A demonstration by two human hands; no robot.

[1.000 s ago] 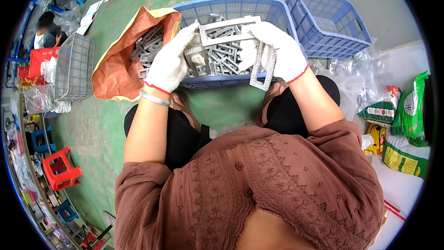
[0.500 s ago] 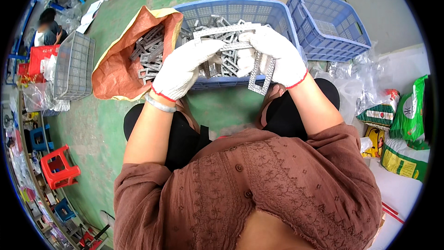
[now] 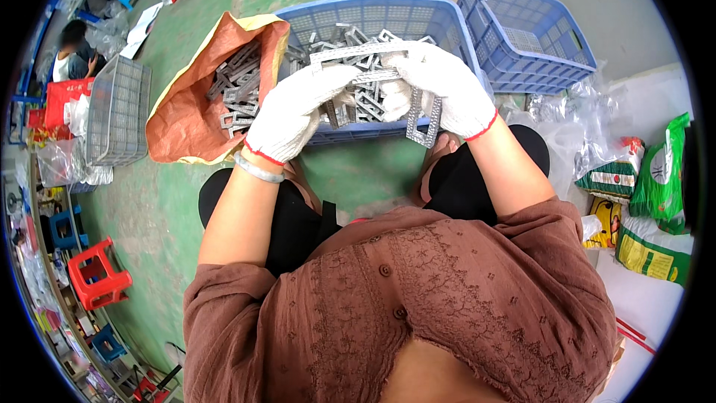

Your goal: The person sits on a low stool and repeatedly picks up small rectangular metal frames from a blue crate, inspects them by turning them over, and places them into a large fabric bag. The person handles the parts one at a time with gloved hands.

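My left hand (image 3: 294, 108) and my right hand (image 3: 451, 89), both in white knit gloves with red cuffs, are closed on a grey metal rectangular frame (image 3: 362, 51) stretched between them. A second rectangular frame (image 3: 424, 128) hangs below my right fingers. My hands are over a blue plastic crate (image 3: 365, 9) with many similar metal frames (image 3: 368, 107) in it. Left of the crate, beside my left hand, an orange-lined woven sack (image 3: 179, 123) gapes, with more metal frames (image 3: 240, 89) inside. The gloves hide parts of the held pieces.
Another blue crate (image 3: 514, 56) stands at the right, near clear plastic bags (image 3: 552, 123) and green packages (image 3: 660, 172). At left are a grey crate (image 3: 119, 108), a red stool (image 3: 99, 272) and a seated person (image 3: 73, 56). My knees flank the green floor (image 3: 350, 179).
The frame hanging below my right hand has turned slightly and looks narrower. Both hands keep their hold on the frame between them, and the view has shifted a little.
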